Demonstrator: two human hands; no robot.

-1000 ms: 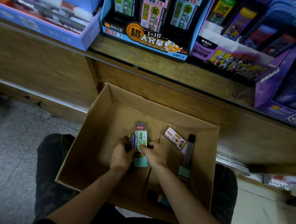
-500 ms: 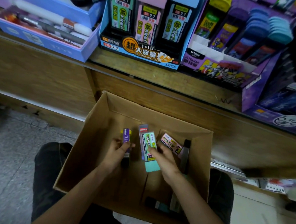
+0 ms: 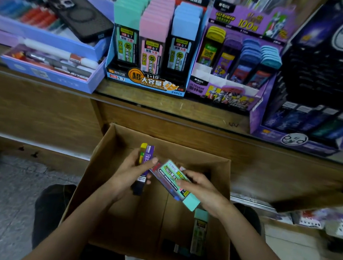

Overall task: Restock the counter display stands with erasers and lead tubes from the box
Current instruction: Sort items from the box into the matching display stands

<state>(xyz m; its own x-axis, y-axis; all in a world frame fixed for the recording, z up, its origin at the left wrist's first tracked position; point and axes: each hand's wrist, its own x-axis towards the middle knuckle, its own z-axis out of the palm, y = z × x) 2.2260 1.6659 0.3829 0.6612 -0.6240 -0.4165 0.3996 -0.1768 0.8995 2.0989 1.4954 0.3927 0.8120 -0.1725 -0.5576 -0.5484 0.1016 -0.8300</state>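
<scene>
An open cardboard box (image 3: 99, 175) rests on my lap below the counter. My left hand (image 3: 132, 168) grips a purple lead tube (image 3: 148, 155) and a yellow one (image 3: 142, 151) together, upright over the box. My right hand (image 3: 200, 188) holds a stack of flat lead tubes with a teal cap (image 3: 172, 179), tilted, its upper end touching my left thumb. On the box floor lie another teal-capped tube (image 3: 199, 229) and a dark tube (image 3: 174, 248). On the counter stand the blue lead tube display stand (image 3: 146, 80) and the purple display stand (image 3: 227, 95).
A blue tray of pens (image 3: 49, 70) sits on the counter at left, with a black phone (image 3: 82, 17) on the tray above it. A dark purple display box (image 3: 296, 137) stands at right. The wooden counter front (image 3: 38, 108) rises just behind the box.
Both hands have risen from the box floor with their tubes. My left hand now holds a yellow tube alongside the purple one. My view has tilted up toward the counter.
</scene>
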